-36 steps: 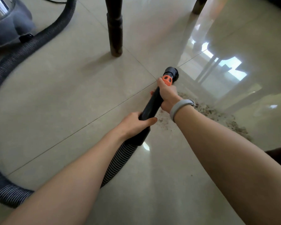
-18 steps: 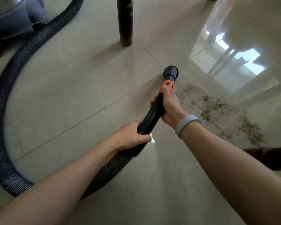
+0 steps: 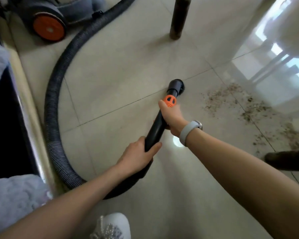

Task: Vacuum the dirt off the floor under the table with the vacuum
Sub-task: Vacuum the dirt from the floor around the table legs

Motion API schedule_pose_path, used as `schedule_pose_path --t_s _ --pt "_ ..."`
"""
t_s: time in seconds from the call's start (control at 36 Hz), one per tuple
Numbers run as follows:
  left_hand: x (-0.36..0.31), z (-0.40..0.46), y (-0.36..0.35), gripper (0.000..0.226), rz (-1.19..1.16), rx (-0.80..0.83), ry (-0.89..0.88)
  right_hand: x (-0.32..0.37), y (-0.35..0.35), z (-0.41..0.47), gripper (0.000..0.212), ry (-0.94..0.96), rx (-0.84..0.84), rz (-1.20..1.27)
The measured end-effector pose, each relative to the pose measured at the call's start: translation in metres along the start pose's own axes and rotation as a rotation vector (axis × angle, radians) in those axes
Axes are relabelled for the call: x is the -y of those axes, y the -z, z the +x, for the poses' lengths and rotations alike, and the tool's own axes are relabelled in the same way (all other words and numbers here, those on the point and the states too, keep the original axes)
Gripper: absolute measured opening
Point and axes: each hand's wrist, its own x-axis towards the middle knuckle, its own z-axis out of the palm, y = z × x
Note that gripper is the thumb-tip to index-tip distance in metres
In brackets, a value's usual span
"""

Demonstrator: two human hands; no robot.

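Pale glossy tiled floor (image 3: 110,87), crossed by thin grout lines, with the grey canister vacuum body with an orange wheel (image 3: 48,26) at upper left and its long dark ribbed hose (image 3: 53,107) curving round to the hands. A dark round wooden leg (image 3: 177,18) stands beyond, and a trail of brown crumbly dirt (image 3: 248,107) lies to the right, apart from the nozzle. The black rigid plastic wand with an orange collar (image 3: 158,123) ends in a round brush nozzle (image 3: 177,85) near the floor; to clean well, it should probably swing right over the dirt and pass slowly, held low. Both forearms reach forward: the left hand (image 3: 136,156) grips the wand's rear, the right hand (image 3: 172,114), with a grey wristband (image 3: 188,131), wraps it just behind the collar.
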Motion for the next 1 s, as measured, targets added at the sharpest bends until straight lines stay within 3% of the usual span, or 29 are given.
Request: schedule_pose_path --t_s 0.11,0.19,0.28,0.44,0.56,0.64,0.72,0.78,0.83,1.0 --pt "0.022 -0.022 0.005 0.041 -0.074 -0.009 0.040 -0.005 -0.020 -0.018 0.041 0.017 0.083 -0.114" --pt "0.044 -0.038 0.002 0.036 -0.097 0.026 0.049 -0.020 -0.034 -0.037 0.009 -0.010 0.220 -0.145" --pt "0.058 -0.052 0.000 0.031 -0.261 0.038 0.076 -0.031 -0.044 -0.051 0.015 -0.067 0.313 -0.082" --pt "0.047 -0.068 0.005 0.019 -0.421 -0.011 0.061 -0.018 -0.050 -0.060 0.016 -0.079 0.396 -0.213" --pt "0.029 -0.078 0.000 0.017 -0.541 0.039 0.058 -0.012 -0.048 -0.070 0.019 -0.133 0.478 -0.292" --pt "0.021 -0.089 -0.012 0.022 -0.623 0.075 0.059 -0.014 -0.042 -0.079 0.019 -0.164 0.535 -0.408" --pt "0.018 -0.105 -0.027 0.044 -0.685 0.086 0.092 -0.021 -0.037 -0.090 0.022 -0.178 0.595 -0.529" --pt "0.017 -0.113 -0.034 0.034 -0.705 0.107 0.095 -0.026 -0.034 -0.096 0.024 -0.200 0.623 -0.559" --pt "0.017 -0.118 -0.039 0.022 -0.720 0.126 0.091 -0.028 -0.033 -0.100 0.026 -0.212 0.629 -0.578" --pt "0.017 -0.116 -0.040 0.050 -0.680 0.212 0.063 -0.035 -0.022 -0.106 0.024 -0.174 0.455 -0.542"
